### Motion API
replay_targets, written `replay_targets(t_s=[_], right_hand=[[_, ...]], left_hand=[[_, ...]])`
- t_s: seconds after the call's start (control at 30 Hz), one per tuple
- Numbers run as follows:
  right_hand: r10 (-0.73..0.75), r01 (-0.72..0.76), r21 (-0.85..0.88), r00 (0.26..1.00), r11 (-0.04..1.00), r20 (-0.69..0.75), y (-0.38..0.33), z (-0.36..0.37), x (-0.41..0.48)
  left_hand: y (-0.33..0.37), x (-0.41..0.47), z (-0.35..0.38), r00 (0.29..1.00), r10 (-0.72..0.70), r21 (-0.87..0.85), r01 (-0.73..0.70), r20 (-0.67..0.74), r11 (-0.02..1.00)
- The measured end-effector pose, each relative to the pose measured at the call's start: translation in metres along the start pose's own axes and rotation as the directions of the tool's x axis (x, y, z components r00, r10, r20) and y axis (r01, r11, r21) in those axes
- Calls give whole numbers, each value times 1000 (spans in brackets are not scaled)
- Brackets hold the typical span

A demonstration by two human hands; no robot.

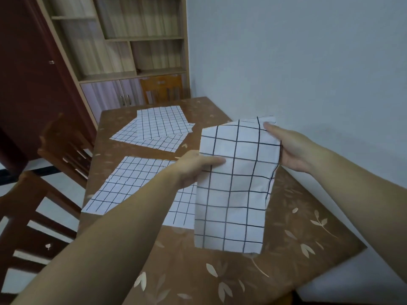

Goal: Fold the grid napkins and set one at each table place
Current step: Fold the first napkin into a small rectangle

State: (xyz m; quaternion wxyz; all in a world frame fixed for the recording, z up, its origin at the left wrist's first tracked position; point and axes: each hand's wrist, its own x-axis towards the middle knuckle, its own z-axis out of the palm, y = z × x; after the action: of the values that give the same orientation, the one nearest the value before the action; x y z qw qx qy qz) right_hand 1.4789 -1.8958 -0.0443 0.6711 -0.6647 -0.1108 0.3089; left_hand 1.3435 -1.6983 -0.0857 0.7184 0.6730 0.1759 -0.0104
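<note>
A white napkin with a black grid [233,190], folded into a long strip, hangs in the air above the table. My left hand [193,166] pinches its left edge near the top, and my right hand [290,148] grips its upper right edge. An unfolded grid napkin [132,186] lies flat on the brown table [297,234] under my left forearm. Farther back, a loose pile of flat grid napkins [158,128] overlaps at angles.
The table has a brown leaf-patterned cover and stands against a pale wall on the right. Wooden chairs stand at the left side [66,150], the near left [26,227] and the far end [163,88]. A bookcase [132,40] fills the back.
</note>
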Motion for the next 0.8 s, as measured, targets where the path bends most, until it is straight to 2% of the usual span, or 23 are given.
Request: replay_targets(t_s=[0.1,0.17,0.23,0.33,0.43,0.5,0.67,0.8], right_hand=[[143,-130,-285,989,950,24,24,-8,-2],[220,-199,-363,975,910,18,41,-11,-3],[219,-200,-370,976,907,10,55,-12,0],[144,-145,-336,989,931,-28,65,-10,0],[47,-50,-116,999,992,-24,58,-5,-1],[17,-19,-41,998,999,-60,57,-6,0],[51,-57,-318,998,947,-29,70,-10,-5],[-12,10,-244,1000,970,-10,69,-12,-7]], left_hand=[[-5,6,0,998,-8,-67,4,-66,998],[-8,7,0,995,-9,-108,-1,-98,994],[-10,7,2,989,-9,-134,-11,-147,991],[-13,8,2,983,-21,-162,-9,-182,987],[-17,8,2,994,-58,-164,41,-97,986],[-19,7,3,996,-52,-159,40,-74,986],[-19,10,7,986,-13,-231,-27,-169,973],[-22,12,6,979,19,-246,-70,-202,967]])
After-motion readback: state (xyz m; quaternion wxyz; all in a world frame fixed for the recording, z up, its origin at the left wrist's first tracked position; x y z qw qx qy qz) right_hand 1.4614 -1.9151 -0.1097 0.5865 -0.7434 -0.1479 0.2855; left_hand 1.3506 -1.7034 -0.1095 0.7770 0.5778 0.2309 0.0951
